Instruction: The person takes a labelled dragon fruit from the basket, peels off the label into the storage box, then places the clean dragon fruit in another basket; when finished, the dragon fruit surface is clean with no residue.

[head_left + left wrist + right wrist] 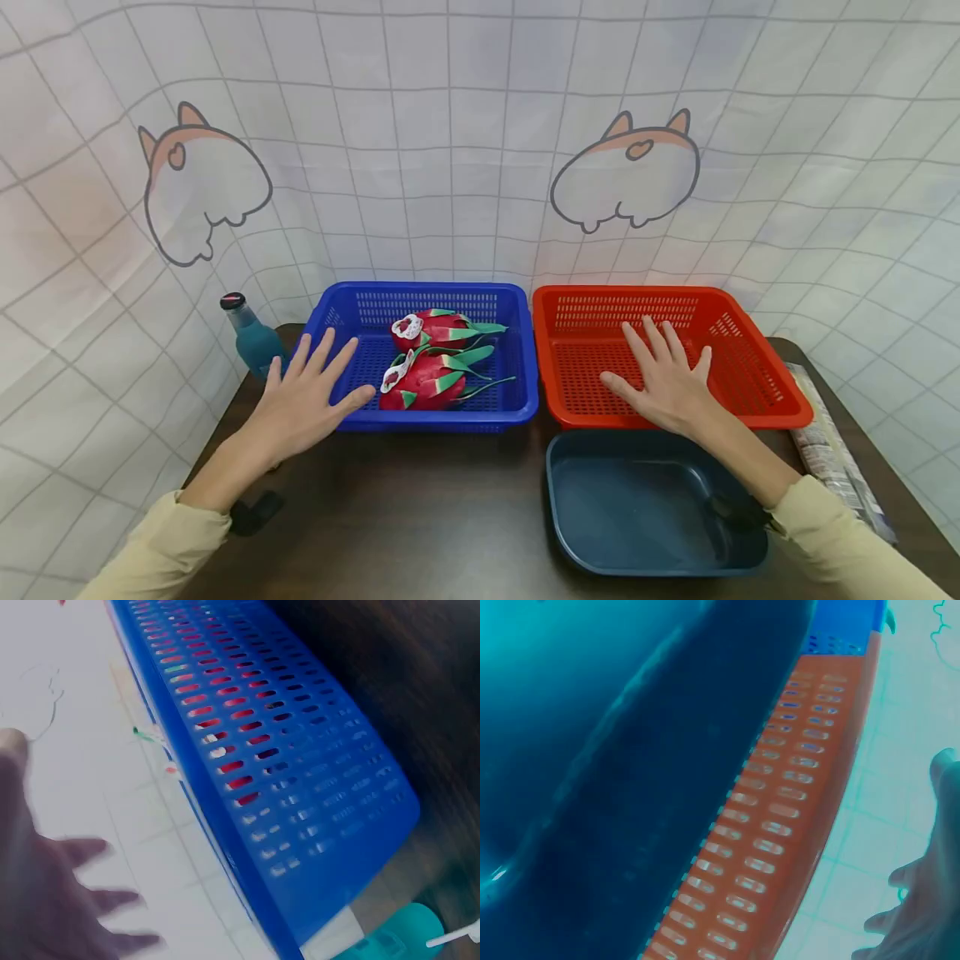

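My left hand (302,406) is spread flat in the air at the front left corner of the blue basket (450,417), holding nothing. Inside that basket lie two red dragon fruits (431,379) with green leaf tips and white lacy pieces on their left ends. Over the red basket (765,412) hovers my right hand (663,387), fingers straight and apart, with nothing in it. A dark blue tray (637,508) sits in front of the red basket, below my right forearm. In the left wrist view, the fingers (112,900) stand clear of the blue basket's slotted wall (247,727).
A teal bottle with a black cap (258,337) stands at the left, behind my left hand. Along the right table edge lies a long plastic-wrapped packet (832,450). A white gridded cloth (480,150) hangs behind the dark wooden table (420,508).
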Available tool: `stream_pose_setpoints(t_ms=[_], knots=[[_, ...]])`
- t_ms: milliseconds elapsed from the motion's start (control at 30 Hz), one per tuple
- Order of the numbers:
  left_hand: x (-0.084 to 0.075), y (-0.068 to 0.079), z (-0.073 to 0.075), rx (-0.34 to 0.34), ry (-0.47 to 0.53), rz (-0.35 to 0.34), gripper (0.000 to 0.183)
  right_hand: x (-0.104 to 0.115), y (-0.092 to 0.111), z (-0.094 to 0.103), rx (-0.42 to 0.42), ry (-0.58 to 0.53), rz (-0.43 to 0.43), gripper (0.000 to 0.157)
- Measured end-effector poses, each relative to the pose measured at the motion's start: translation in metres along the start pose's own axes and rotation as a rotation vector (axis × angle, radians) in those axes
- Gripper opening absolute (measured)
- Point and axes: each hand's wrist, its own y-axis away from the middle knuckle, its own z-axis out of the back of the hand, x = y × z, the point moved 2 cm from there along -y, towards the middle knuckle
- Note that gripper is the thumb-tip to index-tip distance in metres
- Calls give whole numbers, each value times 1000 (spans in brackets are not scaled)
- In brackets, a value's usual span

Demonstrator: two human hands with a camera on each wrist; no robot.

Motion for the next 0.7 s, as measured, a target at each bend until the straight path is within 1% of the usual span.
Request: stream_pose_setpoints(t_ms=[67,167,233,300,400,467,600,700], knots=[[2,0,0,-37,43,-32,83,4,1,2,-34,-44,34,85],[8,0,0,-116,124,-72,80,12,0,4,-70,-117,99,79],[14,0,-1,-170,188,-77,79,20,-2,6,-71,-164,132,75],[20,0,-3,-212,270,-79,77,31,-6,8,-52,-205,156,73],[27,0,-7,-239,385,-70,75,51,-16,10,7,-275,182,70],[30,1,-10,-250,450,-55,74,67,-24,9,62,-310,212,70],[34,3,-17,-266,541,-6,74,96,-44,3,167,-362,294,67],[38,7,-21,-277,586,24,72,115,-60,-1,232,-371,374,60]])
